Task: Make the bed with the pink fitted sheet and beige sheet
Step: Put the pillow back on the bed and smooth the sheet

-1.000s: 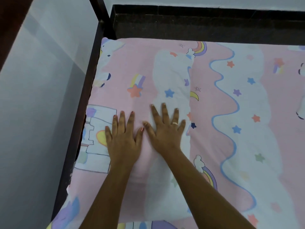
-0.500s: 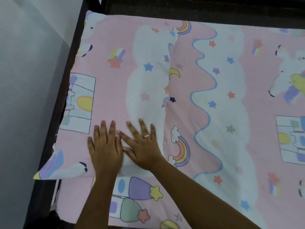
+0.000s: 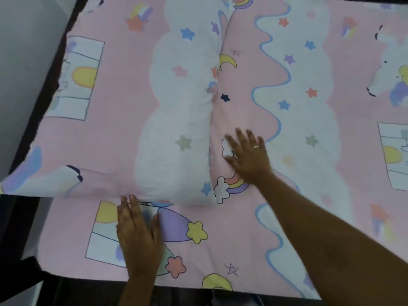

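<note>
The pink fitted sheet with stars, rainbows and clouds lies spread over the bed and covers nearly all of the mattress that shows. A pillow in the same pink print lies on top of it at the left side, near the dark bed frame. So the pink sheet looks like it is already on.

The left hand lies flat on the sheet just below the pillow, fingers open and close together, tips touching the pillow's edge. The right hand lies flat too, fingers spread, pressing the sheet just beside the pillow's right edge. Neither hand holds anything.

I think the person is smoothing the sheet and setting the pillow straight. A soft fold runs along the pillow's right side. The beige sheet is nowhere in view, so that part seems not yet done. The corners of the bed are cut off, so I cannot tell if they are tucked.
</note>
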